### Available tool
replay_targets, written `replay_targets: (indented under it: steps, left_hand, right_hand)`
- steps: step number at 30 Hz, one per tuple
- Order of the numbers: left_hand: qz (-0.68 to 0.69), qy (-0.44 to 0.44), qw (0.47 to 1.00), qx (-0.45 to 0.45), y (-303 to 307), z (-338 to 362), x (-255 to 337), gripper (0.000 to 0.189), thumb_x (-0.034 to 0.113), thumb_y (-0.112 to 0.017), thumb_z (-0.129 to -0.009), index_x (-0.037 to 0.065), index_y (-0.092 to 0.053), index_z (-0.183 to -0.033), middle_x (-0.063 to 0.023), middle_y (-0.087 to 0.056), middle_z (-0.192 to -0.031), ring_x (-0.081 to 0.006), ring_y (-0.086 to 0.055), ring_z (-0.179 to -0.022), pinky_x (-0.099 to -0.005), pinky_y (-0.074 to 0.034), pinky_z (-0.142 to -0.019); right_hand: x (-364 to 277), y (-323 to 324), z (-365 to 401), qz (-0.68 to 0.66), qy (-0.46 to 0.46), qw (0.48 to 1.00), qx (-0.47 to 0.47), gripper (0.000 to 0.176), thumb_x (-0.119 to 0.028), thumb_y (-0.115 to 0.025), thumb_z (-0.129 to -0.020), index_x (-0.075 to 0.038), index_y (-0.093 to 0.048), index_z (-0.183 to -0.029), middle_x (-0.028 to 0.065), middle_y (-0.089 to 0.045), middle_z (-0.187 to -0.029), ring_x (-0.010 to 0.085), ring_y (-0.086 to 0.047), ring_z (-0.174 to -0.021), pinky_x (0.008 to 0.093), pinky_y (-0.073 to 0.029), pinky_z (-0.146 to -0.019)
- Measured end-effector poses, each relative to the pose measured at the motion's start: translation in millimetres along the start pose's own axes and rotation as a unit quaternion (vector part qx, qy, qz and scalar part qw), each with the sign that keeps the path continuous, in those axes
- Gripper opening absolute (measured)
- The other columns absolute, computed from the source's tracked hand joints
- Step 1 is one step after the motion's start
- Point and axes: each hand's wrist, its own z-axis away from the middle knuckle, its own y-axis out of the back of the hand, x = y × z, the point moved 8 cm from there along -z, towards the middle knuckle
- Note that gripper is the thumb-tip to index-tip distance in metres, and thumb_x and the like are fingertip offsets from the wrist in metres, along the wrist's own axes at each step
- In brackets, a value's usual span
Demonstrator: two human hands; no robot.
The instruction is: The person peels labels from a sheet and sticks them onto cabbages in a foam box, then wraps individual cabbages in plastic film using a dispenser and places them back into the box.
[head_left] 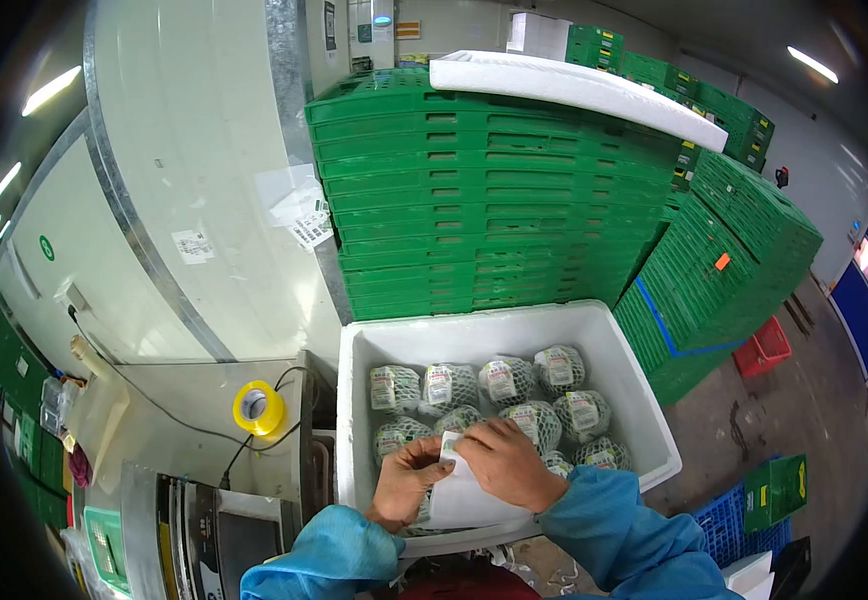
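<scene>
A white label sheet [462,503] with a bit of green print at its top corner is between my two hands, over the front of a white foam box [352,420]. My left hand [410,482] pinches the sheet's left edge between thumb and fingers. The fingers of my right hand [507,466] are closed on its upper right part. Inside the box lie several round produce pieces [521,424] in white foam nets, most bearing a printed label on top [499,381]. My hands and the sheet hide the pieces nearest me.
Behind the box rises a tall stack of green crates [494,215], with a white foam lid [584,95] on top. More green crates [724,250] lean at the right. Left of the box, yellow tape [259,408] sits near a black cable. A red basket [762,348] stands on the floor.
</scene>
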Motion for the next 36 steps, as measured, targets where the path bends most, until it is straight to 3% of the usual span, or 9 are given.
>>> replay_targets:
  steps: [6,9,11,13,16,18,21,32,36]
  left_hand:
    - [0.01,-0.011,1.0,0.008,5,-5,-7,0.03,-0.011,-0.061,-0.078,-0.003,-0.06,-0.107,-0.0074,-0.064,-0.098,-0.0121,-0.059,-0.088,-0.0268,-0.049,-0.08]
    - [0.015,-0.015,0.999,0.027,9,-6,-8,0.029,-0.011,-0.061,-0.076,-0.002,-0.061,-0.104,-0.0086,-0.064,-0.094,-0.0143,-0.06,-0.083,-0.0275,-0.05,-0.078]
    - [-0.032,-0.056,0.996,0.054,15,-3,6,0.028,-0.011,-0.061,-0.075,-0.001,-0.061,-0.101,-0.0082,-0.064,-0.095,-0.0157,-0.06,-0.087,-0.0297,-0.049,-0.081]
    - [-0.052,-0.08,0.993,0.069,26,-2,14,0.025,-0.011,-0.06,-0.075,0.001,-0.062,-0.097,-0.0069,-0.064,-0.095,-0.0158,-0.06,-0.088,-0.0311,-0.048,-0.083]
    - [-0.038,-0.099,0.989,0.108,47,-1,24,0.023,-0.012,-0.058,-0.073,0.001,-0.062,-0.092,-0.0067,-0.064,-0.093,-0.0152,-0.06,-0.087,-0.0299,-0.048,-0.083]
    - [-0.024,-0.128,0.985,0.114,52,-2,33,0.023,-0.012,-0.058,-0.071,0.001,-0.06,-0.089,-0.0064,-0.064,-0.092,-0.0141,-0.059,-0.084,-0.0281,-0.046,-0.082]
    - [-0.027,-0.122,0.982,0.142,62,-1,30,0.024,-0.012,-0.058,-0.07,0.0,-0.06,-0.091,-0.0055,-0.063,-0.092,-0.014,-0.059,-0.082,-0.0279,-0.046,-0.082]
    - [-0.009,-0.124,0.983,0.135,65,-12,28,0.027,-0.01,-0.061,-0.073,-0.001,-0.06,-0.098,-0.004,-0.063,-0.087,-0.0117,-0.058,-0.079,-0.0258,-0.046,-0.078]
    - [-0.01,-0.128,0.982,0.136,68,-12,27,0.029,-0.01,-0.061,-0.073,-0.001,-0.06,-0.101,-0.0036,-0.062,-0.088,-0.0108,-0.058,-0.078,-0.0246,-0.046,-0.076]
  right_hand:
    - [5,12,5,-0.075,-0.009,0.997,0.029,0.018,-0.002,-0.064,-0.071,-0.007,-0.061,-0.088,0.0063,-0.056,-0.084,0.0269,-0.054,-0.077,0.0376,-0.043,-0.068]
    - [19,17,9,-0.184,-0.072,0.979,-0.056,0.014,-0.004,-0.061,-0.079,-0.006,-0.06,-0.092,0.0052,-0.059,-0.087,0.0212,-0.057,-0.083,0.0332,-0.043,-0.076]
    - [50,22,25,-0.443,-0.259,0.856,-0.06,0.01,-0.006,-0.062,-0.083,-0.004,-0.062,-0.093,0.0013,-0.06,-0.084,0.0112,-0.056,-0.08,0.0271,-0.044,-0.073]
    - [86,36,50,-0.478,-0.353,0.803,-0.045,0.011,-0.006,-0.063,-0.083,-0.002,-0.062,-0.094,-0.0002,-0.06,-0.081,0.0064,-0.054,-0.076,0.0233,-0.045,-0.069]
    - [138,40,107,-0.452,-0.428,0.781,-0.058,0.014,-0.011,-0.062,-0.085,0.0,-0.062,-0.093,0.0009,-0.059,-0.078,0.0065,-0.052,-0.07,0.023,-0.043,-0.063]
    - [164,18,164,-0.401,-0.534,0.722,-0.18,0.018,-0.017,-0.06,-0.087,-0.001,-0.061,-0.095,0.0004,-0.057,-0.075,0.0076,-0.049,-0.064,0.0226,-0.041,-0.058]
    - [179,14,215,-0.36,-0.604,0.677,-0.219,0.022,-0.022,-0.06,-0.086,-0.002,-0.061,-0.094,0.0004,-0.055,-0.072,0.0084,-0.047,-0.061,0.0235,-0.037,-0.054]
    - [200,-14,240,-0.337,-0.609,0.65,-0.306,0.025,-0.026,-0.062,-0.082,-0.002,-0.067,-0.087,0.0016,-0.054,-0.064,0.0096,-0.043,-0.047,0.027,-0.031,-0.039]
    - [204,-21,245,-0.264,-0.567,0.694,-0.358,0.026,-0.025,-0.06,-0.083,0.0,-0.066,-0.087,0.002,-0.053,-0.062,0.0101,-0.043,-0.047,0.0277,-0.032,-0.041]
